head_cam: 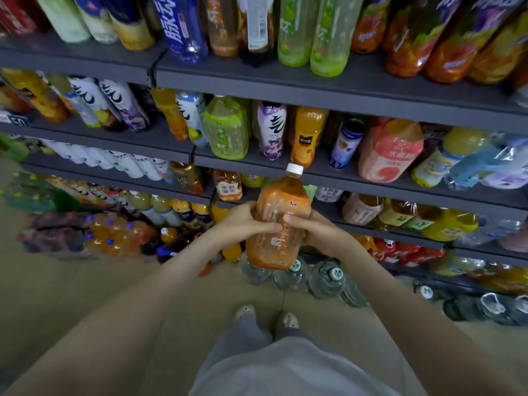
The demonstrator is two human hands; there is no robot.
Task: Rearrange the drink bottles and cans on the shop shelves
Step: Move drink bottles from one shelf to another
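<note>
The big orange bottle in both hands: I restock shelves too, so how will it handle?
Probably heavy: the orange bottle looks full, and the left hand and right hand both grip it. Its squarish sides should resist rolling. The glossy label may be slippery.

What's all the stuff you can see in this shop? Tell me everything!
shelves: several, dark grey, across the back
big tea bottle: one, orange with white cap, held in front of the shelves
green bottles: two, pale green, top shelf, middle
blue bottle: one, top shelf, left of them
pink bottle: one, second shelf, right
slim can: one, blue and white, left of the pink bottle
water jugs: several, clear with green caps, on the floor
shoes: two, light, bottom middle
left grip: one hand, holds the big tea bottle's left side
right grip: one hand, holds its right side
</note>
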